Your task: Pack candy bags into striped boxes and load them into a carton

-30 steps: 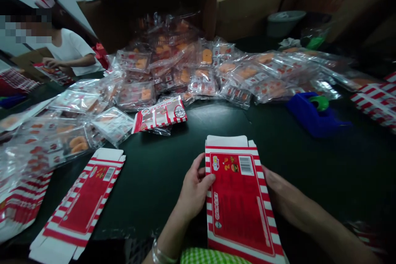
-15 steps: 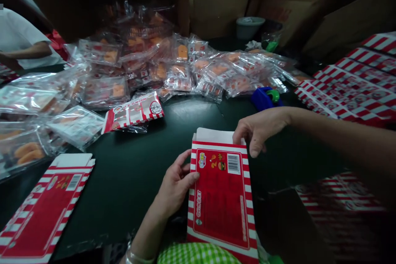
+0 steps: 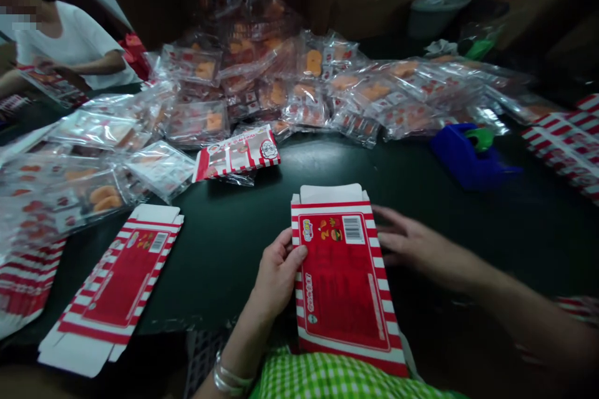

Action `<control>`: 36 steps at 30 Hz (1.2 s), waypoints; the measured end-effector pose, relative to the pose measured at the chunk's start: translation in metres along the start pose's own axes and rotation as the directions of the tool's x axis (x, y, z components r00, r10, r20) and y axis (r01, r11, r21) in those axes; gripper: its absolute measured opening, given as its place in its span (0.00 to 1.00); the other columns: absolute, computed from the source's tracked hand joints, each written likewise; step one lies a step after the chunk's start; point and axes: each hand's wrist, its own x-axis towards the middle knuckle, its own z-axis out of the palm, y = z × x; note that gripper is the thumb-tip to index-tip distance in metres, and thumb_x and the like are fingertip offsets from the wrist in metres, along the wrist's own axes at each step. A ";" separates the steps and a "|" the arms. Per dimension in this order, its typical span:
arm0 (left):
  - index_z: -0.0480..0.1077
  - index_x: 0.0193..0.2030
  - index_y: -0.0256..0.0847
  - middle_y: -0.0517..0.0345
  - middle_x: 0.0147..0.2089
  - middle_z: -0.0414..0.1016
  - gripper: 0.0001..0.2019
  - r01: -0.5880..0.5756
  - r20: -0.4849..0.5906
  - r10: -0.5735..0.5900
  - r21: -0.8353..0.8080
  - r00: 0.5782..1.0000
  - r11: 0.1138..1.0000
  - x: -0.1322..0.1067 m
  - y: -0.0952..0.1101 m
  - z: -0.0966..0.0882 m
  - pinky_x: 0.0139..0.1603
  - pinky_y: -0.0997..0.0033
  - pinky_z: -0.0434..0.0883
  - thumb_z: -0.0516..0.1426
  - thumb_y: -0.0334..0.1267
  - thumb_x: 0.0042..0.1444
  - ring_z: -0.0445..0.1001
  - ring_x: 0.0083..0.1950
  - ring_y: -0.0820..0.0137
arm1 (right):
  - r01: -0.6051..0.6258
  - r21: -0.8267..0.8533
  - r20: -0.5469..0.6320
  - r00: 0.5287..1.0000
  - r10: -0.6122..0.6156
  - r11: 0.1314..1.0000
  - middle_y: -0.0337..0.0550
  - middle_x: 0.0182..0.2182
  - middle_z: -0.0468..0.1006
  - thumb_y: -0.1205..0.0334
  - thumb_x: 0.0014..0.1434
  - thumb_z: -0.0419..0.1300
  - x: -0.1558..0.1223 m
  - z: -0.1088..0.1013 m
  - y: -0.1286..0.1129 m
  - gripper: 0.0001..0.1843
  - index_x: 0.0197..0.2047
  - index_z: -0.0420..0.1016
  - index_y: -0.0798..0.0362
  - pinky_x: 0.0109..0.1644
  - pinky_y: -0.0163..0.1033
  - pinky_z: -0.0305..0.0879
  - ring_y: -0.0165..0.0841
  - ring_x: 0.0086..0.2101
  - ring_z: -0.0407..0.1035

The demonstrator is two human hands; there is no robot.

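Left hand (image 3: 279,274) is pinching a flat red-striped carton blank (image 3: 344,280) at the tabletop (image 3: 224,249) edge.
The blank's long axis is running away from the body, its end flap pointing forward. The right hand (image 3: 416,246) is spreading wide beside it, not gripping, so the one-sided hold could let the overhanging end droop and crease.

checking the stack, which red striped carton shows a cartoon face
The small carton by the clear packs; the flat blank in the left hand shows a barcode instead.
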 end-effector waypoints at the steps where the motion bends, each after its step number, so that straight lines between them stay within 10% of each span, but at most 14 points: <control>1: 0.71 0.50 0.40 0.53 0.45 0.81 0.15 -0.007 -0.011 0.007 0.013 1.000 1.000 -0.002 0.000 -0.001 0.47 0.65 0.75 0.61 0.39 0.56 0.80 0.43 0.64 | -0.049 0.107 0.084 0.996 0.040 0.993 0.53 0.55 0.74 0.52 0.55 0.66 -0.007 0.008 0.012 0.41 0.68 0.55 0.46 0.50 0.51 0.73 0.45 0.49 0.74; 4: 0.70 0.52 0.41 0.53 0.48 0.80 0.16 -0.004 0.017 0.004 0.028 1.000 1.000 -0.003 0.001 -0.003 0.48 0.65 0.75 0.60 0.39 0.57 0.79 0.45 0.64 | -0.129 0.267 0.301 0.953 0.044 0.955 0.55 0.56 0.73 0.53 0.54 0.67 -0.022 0.027 0.034 0.39 0.65 0.60 0.51 0.56 0.55 0.67 0.47 0.51 0.72; 14: 0.70 0.53 0.39 0.50 0.47 0.81 0.20 0.041 0.011 -0.041 -0.006 0.999 0.999 -0.007 0.005 0.003 0.46 0.64 0.76 0.63 0.39 0.54 0.80 0.45 0.62 | -0.113 0.246 0.261 0.964 0.046 0.963 0.53 0.54 0.75 0.54 0.53 0.69 -0.027 0.036 0.029 0.31 0.58 0.70 0.53 0.58 0.56 0.65 0.46 0.50 0.73; 23: 0.71 0.49 0.47 0.58 0.48 0.80 0.22 -0.061 -0.090 0.035 -0.304 0.995 0.951 0.001 -0.016 -0.008 0.52 0.67 0.74 0.69 0.39 0.47 0.79 0.47 0.67 | 0.099 0.211 0.183 0.973 -0.139 0.972 0.59 0.65 0.59 0.45 0.36 0.76 -0.033 0.056 0.045 0.65 0.70 0.46 0.48 0.64 0.56 0.53 0.50 0.63 0.55; 30: 0.74 0.46 0.37 0.45 0.45 0.81 0.25 0.177 -0.051 -0.171 0.182 0.984 0.967 -0.016 0.004 -0.017 0.48 0.58 0.75 0.69 0.47 0.43 0.78 0.49 0.52 | 0.084 0.237 0.189 0.973 -0.131 0.968 0.53 0.56 0.66 0.56 0.37 0.76 -0.036 0.076 0.040 0.57 0.66 0.52 0.49 0.56 0.51 0.62 0.43 0.51 0.67; 36: 0.66 0.57 0.47 0.51 0.52 0.77 0.27 -0.186 -0.146 0.275 0.440 0.950 0.878 -0.033 0.072 -0.036 0.52 0.65 0.73 0.66 0.42 0.51 0.75 0.54 0.58 | 0.077 0.271 0.196 0.971 -0.134 0.960 0.46 0.49 0.67 0.55 0.34 0.77 -0.029 0.074 0.047 0.53 0.62 0.60 0.50 0.53 0.46 0.63 0.39 0.47 0.66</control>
